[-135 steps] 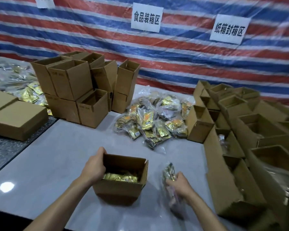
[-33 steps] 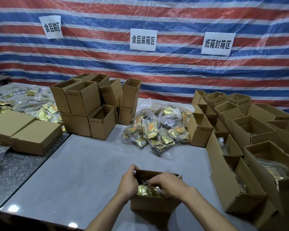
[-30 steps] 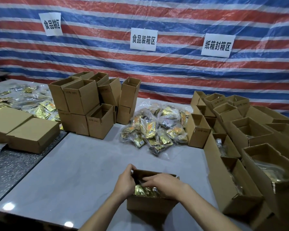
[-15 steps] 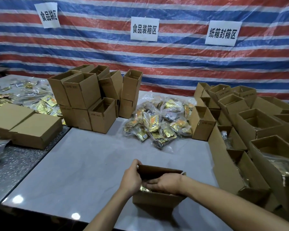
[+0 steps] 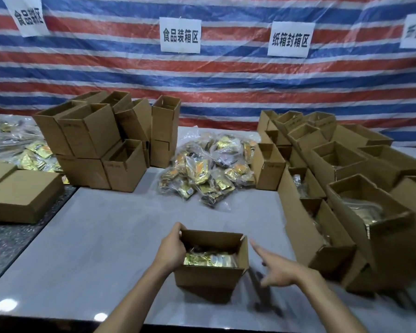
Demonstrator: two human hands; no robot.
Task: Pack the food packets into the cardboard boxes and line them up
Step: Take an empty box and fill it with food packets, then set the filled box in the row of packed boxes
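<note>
Right hand (image 5: 277,267) withdrawn from the cardboard box (image 5: 209,278), fingers (image 5: 258,248) spread loose beside it.
Left hand (image 5: 171,248) grips the box's left wall.

Bright, even light falls from above. Two white glare spots sit on the glossy tabletop (image 5: 101,236) at lower left, and a soft shadow pools under the nearest cardboard box (image 5: 209,277). The right hand (image 5: 277,267) and the boxes (image 5: 382,236) at the right edge smear with motion blur. The striped tarp (image 5: 226,87) bows toward the corners.
</note>
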